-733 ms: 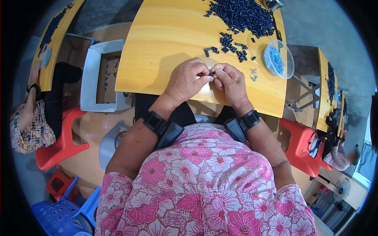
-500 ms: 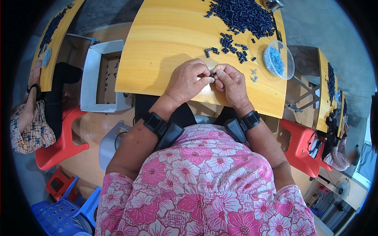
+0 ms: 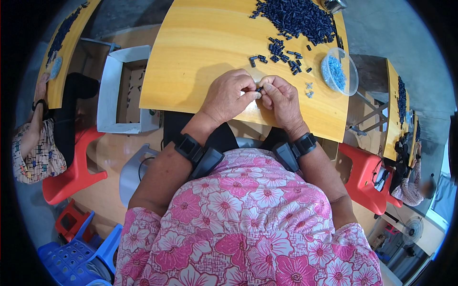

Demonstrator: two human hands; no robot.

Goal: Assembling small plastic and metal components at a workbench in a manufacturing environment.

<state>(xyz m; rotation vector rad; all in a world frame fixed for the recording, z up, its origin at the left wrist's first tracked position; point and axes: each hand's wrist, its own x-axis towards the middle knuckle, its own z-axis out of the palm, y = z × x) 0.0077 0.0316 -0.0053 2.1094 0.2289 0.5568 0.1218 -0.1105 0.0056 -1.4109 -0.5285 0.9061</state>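
Both my hands meet over the near part of the yellow wooden table (image 3: 191, 47). A small black plastic piece (image 3: 259, 89) sits between my fingertips. My left hand (image 3: 230, 95) is closed, thumb and forefinger pinching one end of the piece. From the other side my right hand (image 3: 281, 97) pinches it, its fingers curled; they hide most of the piece. Just beyond my hands lie several loose black pieces (image 3: 286, 57) like it. To the right of my right hand are a few small clear bits (image 3: 309, 90).
A large heap of black pieces (image 3: 296, 21) covers the far right of the table. A clear round tub (image 3: 353, 78) of small blue bits stands at the right edge. An open white box (image 3: 109, 95) is left of the table. Other people sit at tables on both sides.
The whole view has shifted very slightly. Both hands keep their pinch on the black piece, with only a small movement of the fingers.
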